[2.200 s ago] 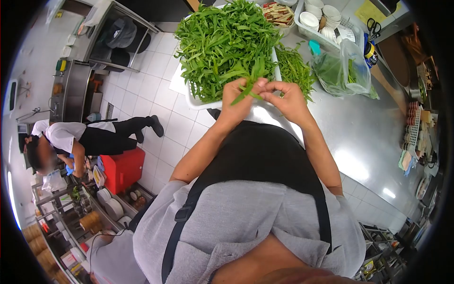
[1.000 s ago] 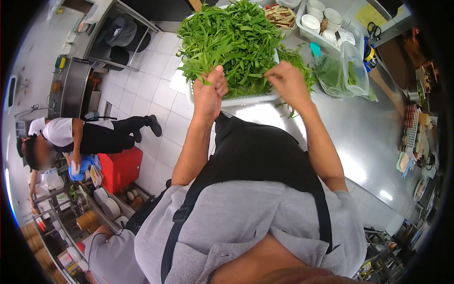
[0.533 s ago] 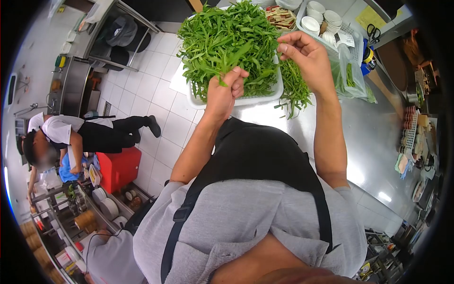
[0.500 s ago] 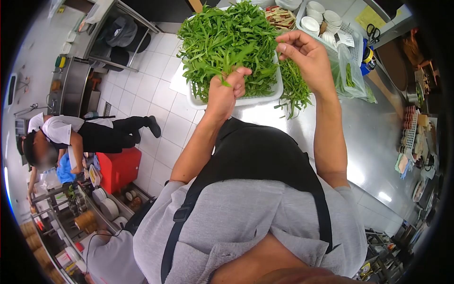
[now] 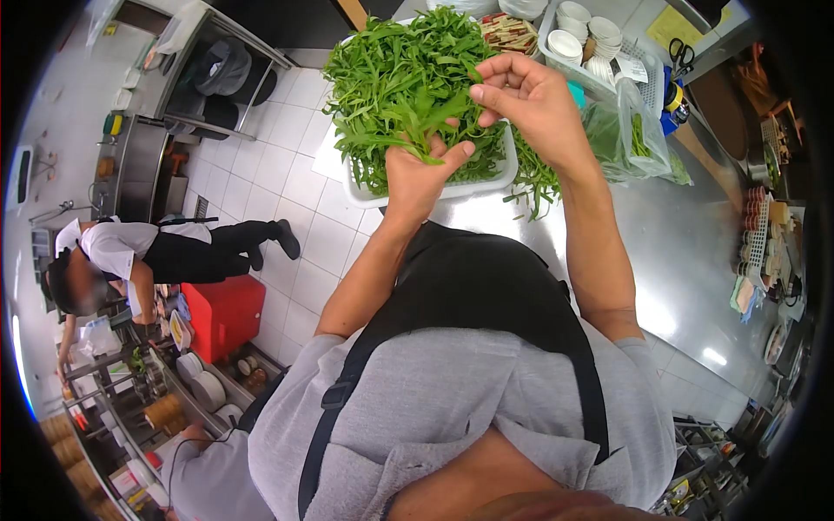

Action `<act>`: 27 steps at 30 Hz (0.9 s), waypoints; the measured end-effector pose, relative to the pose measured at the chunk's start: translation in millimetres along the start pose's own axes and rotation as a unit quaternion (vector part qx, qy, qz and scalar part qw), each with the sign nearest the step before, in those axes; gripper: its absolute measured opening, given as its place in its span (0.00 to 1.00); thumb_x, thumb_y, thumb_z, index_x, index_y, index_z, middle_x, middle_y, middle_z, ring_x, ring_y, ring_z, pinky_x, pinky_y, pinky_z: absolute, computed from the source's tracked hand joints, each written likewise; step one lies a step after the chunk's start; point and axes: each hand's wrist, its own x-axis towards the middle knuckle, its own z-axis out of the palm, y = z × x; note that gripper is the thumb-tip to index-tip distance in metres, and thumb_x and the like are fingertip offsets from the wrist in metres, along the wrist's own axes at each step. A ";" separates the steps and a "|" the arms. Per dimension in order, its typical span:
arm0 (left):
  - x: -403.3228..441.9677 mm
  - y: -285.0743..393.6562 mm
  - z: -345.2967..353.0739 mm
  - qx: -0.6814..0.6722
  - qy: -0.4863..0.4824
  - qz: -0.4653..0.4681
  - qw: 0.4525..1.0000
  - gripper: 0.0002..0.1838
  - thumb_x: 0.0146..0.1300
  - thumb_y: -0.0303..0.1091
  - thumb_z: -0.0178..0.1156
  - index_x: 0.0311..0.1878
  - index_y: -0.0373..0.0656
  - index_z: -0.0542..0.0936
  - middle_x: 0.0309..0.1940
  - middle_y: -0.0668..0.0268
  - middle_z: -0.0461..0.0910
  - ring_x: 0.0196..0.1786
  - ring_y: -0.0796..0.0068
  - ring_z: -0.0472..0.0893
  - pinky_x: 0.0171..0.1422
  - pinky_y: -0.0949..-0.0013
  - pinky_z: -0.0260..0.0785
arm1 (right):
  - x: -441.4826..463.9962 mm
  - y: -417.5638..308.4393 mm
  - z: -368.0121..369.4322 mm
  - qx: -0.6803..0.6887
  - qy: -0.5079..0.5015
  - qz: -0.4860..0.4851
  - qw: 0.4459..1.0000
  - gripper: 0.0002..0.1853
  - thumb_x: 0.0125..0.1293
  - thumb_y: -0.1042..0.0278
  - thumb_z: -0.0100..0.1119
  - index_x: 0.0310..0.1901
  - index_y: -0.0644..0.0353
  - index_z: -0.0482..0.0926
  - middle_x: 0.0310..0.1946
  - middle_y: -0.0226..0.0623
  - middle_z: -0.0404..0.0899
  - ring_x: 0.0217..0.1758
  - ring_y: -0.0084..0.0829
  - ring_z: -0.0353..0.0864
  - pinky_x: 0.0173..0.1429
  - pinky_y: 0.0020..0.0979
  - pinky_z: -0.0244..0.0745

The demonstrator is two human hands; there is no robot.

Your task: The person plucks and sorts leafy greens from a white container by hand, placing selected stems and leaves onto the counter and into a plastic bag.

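My left hand (image 5: 415, 181) is closed around a sprig of leafy greens (image 5: 423, 130), its thumb stretched out to the right. Above and right of it, my right hand (image 5: 532, 106) pinches a small green leaf (image 5: 475, 76) between thumb and fingertips. Both hands are over a white plastic basket (image 5: 486, 185) heaped with long, narrow green leaves (image 5: 382, 61). More loose greens (image 5: 537, 187) lie on the metal counter beside the basket, partly behind my right wrist.
Right of the basket is a plastic bag with greens (image 5: 630, 139) on the steel counter (image 5: 599, 208). A crate of white cups (image 5: 599, 39) and black scissors (image 5: 682, 56) are behind it. To the left, a co-worker (image 5: 113, 252) bends near a red bin (image 5: 226, 317); another person's grey sleeve (image 5: 217, 478) is below.
My right hand has moved left from the basket's right edge, closer to my left hand. My left thumb has stretched outward while that hand keeps the sprig.
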 end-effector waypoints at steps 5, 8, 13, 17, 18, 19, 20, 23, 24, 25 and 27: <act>0.6 -0.3 10.7 -0.110 0.004 -0.013 0.994 0.13 0.64 0.23 0.70 0.51 0.37 0.81 0.35 0.71 0.80 0.27 0.87 0.68 0.31 0.77 0.60 | 2.6 4.6 2.7 0.034 -0.002 -0.022 0.999 0.15 0.70 0.72 0.66 0.55 0.68 0.81 0.41 0.34 0.84 0.38 0.21 0.85 0.45 0.23 0.82; -0.3 7.7 0.3 -0.190 -0.015 -0.135 0.972 0.09 0.70 0.26 0.66 0.50 0.38 0.79 0.27 0.76 0.72 0.25 0.88 0.64 0.30 0.79 0.55 | 2.1 13.2 -1.9 0.015 0.049 -0.034 0.998 0.17 0.73 0.67 0.64 0.59 0.66 0.81 0.44 0.35 0.85 0.41 0.22 0.84 0.49 0.26 0.81; 3.8 -2.4 -9.8 -0.326 -0.062 -0.189 0.924 0.08 0.75 0.32 0.61 0.50 0.38 0.79 0.22 0.80 0.61 0.22 0.87 0.59 0.29 0.78 0.53 | -15.3 46.1 -20.5 -0.027 0.020 0.065 0.997 0.17 0.74 0.61 0.63 0.55 0.65 0.84 0.43 0.35 0.87 0.39 0.21 0.83 0.52 0.27 0.80; 4.2 -5.9 -7.6 -0.355 -0.072 -0.195 0.912 0.08 0.75 0.31 0.61 0.50 0.38 0.79 0.21 0.81 0.61 0.22 0.88 0.59 0.29 0.78 0.53 | -30.8 51.6 -8.0 0.005 -0.040 0.119 0.992 0.13 0.74 0.66 0.64 0.53 0.66 0.85 0.44 0.34 0.87 0.41 0.21 0.81 0.50 0.26 0.78; 4.0 -7.3 -6.8 -0.351 -0.069 -0.195 0.913 0.08 0.75 0.31 0.61 0.50 0.38 0.79 0.21 0.81 0.61 0.22 0.87 0.60 0.29 0.78 0.53 | -32.1 54.5 -4.7 0.021 -0.036 0.107 0.993 0.12 0.73 0.67 0.65 0.52 0.66 0.85 0.43 0.34 0.87 0.40 0.21 0.81 0.49 0.26 0.77; 3.6 -8.6 -5.8 -0.348 -0.067 -0.194 0.915 0.07 0.75 0.31 0.61 0.50 0.38 0.79 0.22 0.80 0.62 0.22 0.87 0.60 0.29 0.78 0.53 | -33.7 60.6 -1.9 0.037 -0.032 0.095 0.994 0.12 0.72 0.67 0.66 0.51 0.66 0.85 0.41 0.33 0.87 0.40 0.21 0.81 0.49 0.26 0.77; 3.3 -9.7 -4.8 -0.336 -0.063 -0.194 0.920 0.07 0.75 0.31 0.61 0.50 0.38 0.79 0.22 0.80 0.62 0.22 0.87 0.60 0.29 0.78 0.53 | -34.5 63.9 0.2 0.052 -0.029 0.083 0.995 0.11 0.71 0.68 0.67 0.50 0.66 0.86 0.40 0.33 0.87 0.39 0.21 0.81 0.48 0.26 0.77; 1.3 -10.7 -1.5 -0.313 -0.044 -0.189 0.930 0.08 0.73 0.30 0.64 0.50 0.38 0.80 0.24 0.79 0.67 0.23 0.88 0.61 0.29 0.78 0.54 | -34.4 63.0 3.4 0.029 0.009 0.074 0.997 0.09 0.68 0.69 0.71 0.44 0.66 0.87 0.36 0.31 0.87 0.37 0.19 0.80 0.46 0.23 0.76; -0.1 -9.7 -0.1 -0.315 -0.033 -0.185 0.930 0.08 0.71 0.29 0.66 0.49 0.38 0.81 0.26 0.78 0.70 0.24 0.88 0.62 0.29 0.79 0.55 | -34.5 63.0 4.4 0.020 0.019 0.069 0.997 0.09 0.68 0.69 0.71 0.44 0.66 0.87 0.35 0.31 0.87 0.37 0.18 0.80 0.45 0.23 0.76; -0.7 -9.1 0.6 -0.317 -0.022 -0.181 0.931 0.09 0.69 0.28 0.68 0.48 0.37 0.81 0.28 0.77 0.73 0.24 0.88 0.63 0.28 0.79 0.56 | -34.9 62.0 6.4 -0.022 0.035 0.041 0.998 0.08 0.67 0.69 0.71 0.43 0.66 0.87 0.35 0.31 0.87 0.37 0.19 0.80 0.45 0.24 0.75; -2.1 -15.6 -0.8 -0.294 -0.007 -0.176 0.939 0.09 0.68 0.29 0.70 0.47 0.37 0.82 0.29 0.77 0.74 0.25 0.89 0.64 0.28 0.79 0.54 | -36.3 59.6 9.8 -0.105 0.065 -0.014 0.992 0.07 0.66 0.71 0.71 0.42 0.65 0.87 0.34 0.30 0.86 0.36 0.19 0.80 0.44 0.25 0.75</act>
